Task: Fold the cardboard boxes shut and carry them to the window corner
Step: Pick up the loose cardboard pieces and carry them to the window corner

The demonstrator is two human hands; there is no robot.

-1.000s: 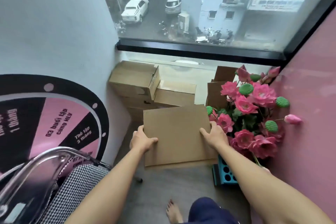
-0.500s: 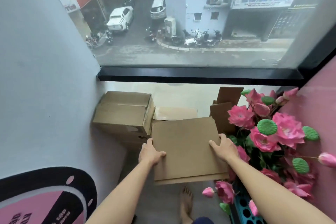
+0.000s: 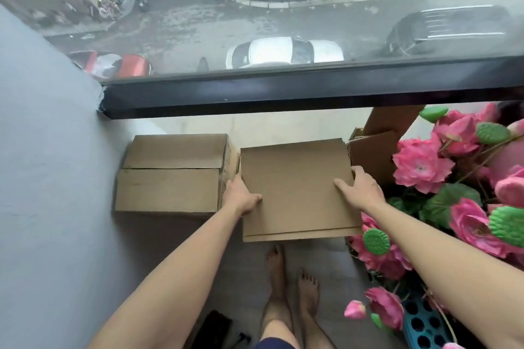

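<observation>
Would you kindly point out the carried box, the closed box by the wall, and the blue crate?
carried box (image 3: 297,187), head view, top face.
closed box (image 3: 170,170), head view, top flaps.
blue crate (image 3: 422,329), head view, perforated top.

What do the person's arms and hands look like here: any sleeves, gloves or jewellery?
Both forearms are bare to the frame edge, with no sleeves in view. The left hand and right hand wear no gloves; no rings, watch or bracelets show.

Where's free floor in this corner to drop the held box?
Free: floor strip under the window frame, behind the held box; grey floor before the closed box. Crowded: right side, with flowers and open box.
</observation>
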